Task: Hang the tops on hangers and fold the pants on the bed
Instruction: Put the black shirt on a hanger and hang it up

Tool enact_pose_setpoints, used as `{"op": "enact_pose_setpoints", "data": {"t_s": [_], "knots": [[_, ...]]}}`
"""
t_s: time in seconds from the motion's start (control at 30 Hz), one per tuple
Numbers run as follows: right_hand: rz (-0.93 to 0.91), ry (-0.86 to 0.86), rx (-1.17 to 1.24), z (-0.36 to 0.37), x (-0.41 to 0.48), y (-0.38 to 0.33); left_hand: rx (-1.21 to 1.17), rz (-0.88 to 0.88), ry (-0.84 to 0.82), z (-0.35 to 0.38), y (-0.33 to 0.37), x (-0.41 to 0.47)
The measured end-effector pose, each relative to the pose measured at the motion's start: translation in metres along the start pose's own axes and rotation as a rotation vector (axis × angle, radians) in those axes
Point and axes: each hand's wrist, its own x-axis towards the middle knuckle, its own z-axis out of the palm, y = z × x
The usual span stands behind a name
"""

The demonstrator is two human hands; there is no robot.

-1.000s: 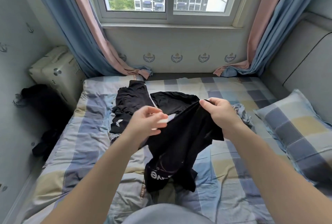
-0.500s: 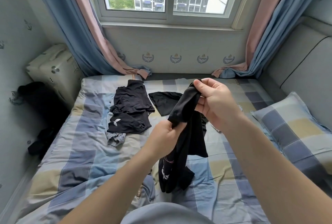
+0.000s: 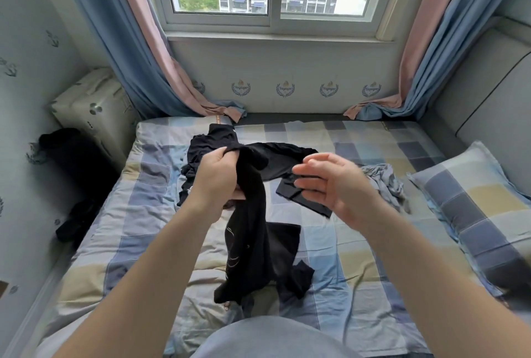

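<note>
My left hand [image 3: 217, 179] grips the bunched top of a black garment [image 3: 253, 248] with white markings, which hangs down onto the checked bedsheet [image 3: 138, 214]. My right hand [image 3: 330, 182] hovers to its right with fingers spread and holds nothing. Behind the hands lie another black garment [image 3: 283, 153] and a further black piece [image 3: 214, 139] near the bed's far end. A grey crumpled garment [image 3: 382, 182] sits right of my right hand. No hanger is in view.
A checked pillow [image 3: 471, 205] lies at the right by the grey headboard [image 3: 488, 104]. Curtains [image 3: 138, 50] frame the window. A white case [image 3: 92, 107] and dark items [image 3: 71, 156] stand in the gap left of the bed.
My right hand has let go of the black garment and moved off to the right, open. My left hand has shifted up to grip the garment's top.
</note>
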Motion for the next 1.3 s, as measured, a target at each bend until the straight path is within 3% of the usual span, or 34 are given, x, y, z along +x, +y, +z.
{"op": "enact_pose_setpoints", "data": {"t_s": [0.1,0.23,0.43,0.67,0.87,1.1,1.2,1.3], "knots": [[-0.063,-0.101,-0.343,0.014,-0.007,0.022,-0.135,0.019,-0.015,0.006,0.016,-0.009],[-0.140,-0.183,-0.461,0.037,-0.006,0.047,-0.276,0.068,-0.095,0.018,0.030,-0.021],[-0.231,0.143,-0.674,0.031,0.013,0.065,-0.421,0.107,-0.072,0.027,0.037,-0.024],[-0.084,0.222,-0.861,-0.026,0.032,0.099,-0.545,0.095,0.038,0.012,0.033,-0.014],[-0.115,0.105,-0.763,-0.061,0.035,0.109,-0.530,0.098,0.085,0.002,0.027,0.000],[-0.285,0.114,-0.655,-0.053,0.027,0.061,-0.342,0.012,0.165,-0.004,0.010,0.016],[-0.311,0.140,-0.547,-0.037,0.024,0.038,-0.183,-0.062,0.051,0.000,-0.004,0.016],[-0.233,0.175,-0.306,-0.019,0.024,0.017,0.069,-0.108,-0.171,0.008,-0.015,0.007]]}}
